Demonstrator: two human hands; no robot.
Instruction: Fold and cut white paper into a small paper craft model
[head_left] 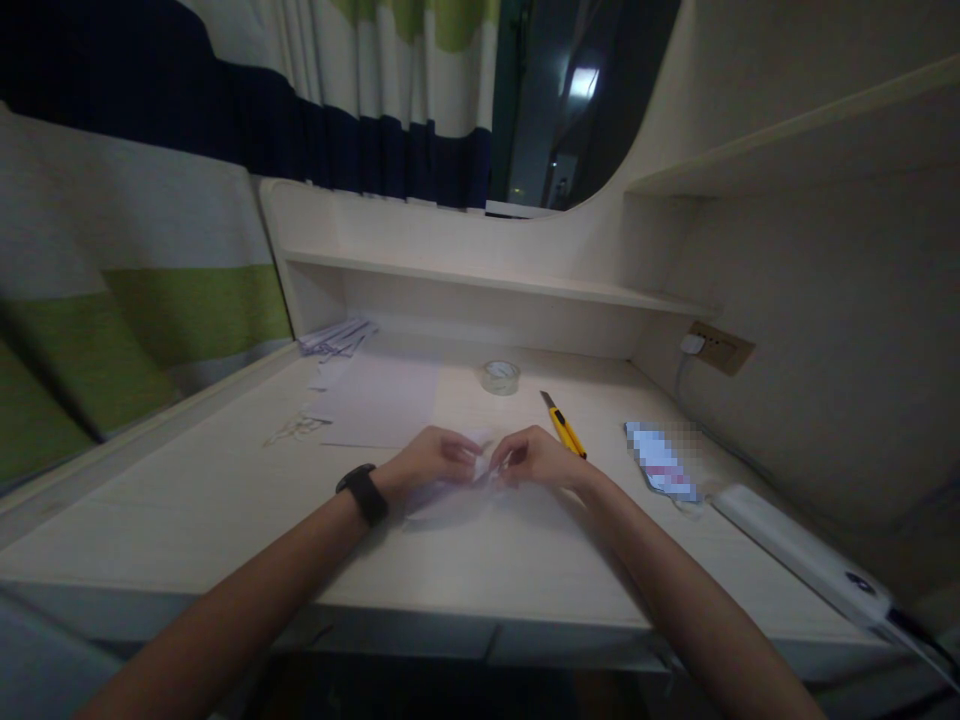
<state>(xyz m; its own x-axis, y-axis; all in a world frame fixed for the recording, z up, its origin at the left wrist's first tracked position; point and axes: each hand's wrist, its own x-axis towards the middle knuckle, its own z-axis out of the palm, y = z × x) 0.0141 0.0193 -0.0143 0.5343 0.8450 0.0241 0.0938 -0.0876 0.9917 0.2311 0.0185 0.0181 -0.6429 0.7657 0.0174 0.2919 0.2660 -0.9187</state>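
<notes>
Two bare forearms, no sleeves, black band round the left wrist

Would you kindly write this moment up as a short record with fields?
left hand: left hand pinches a small piece of paper
right hand: right hand grips the same paper from the other side
wrist: black band on the left
desk: pale wooden desk
behind the hands: tape roll, yellow utility knife, paper sheets
right edge: white power strip
</notes>
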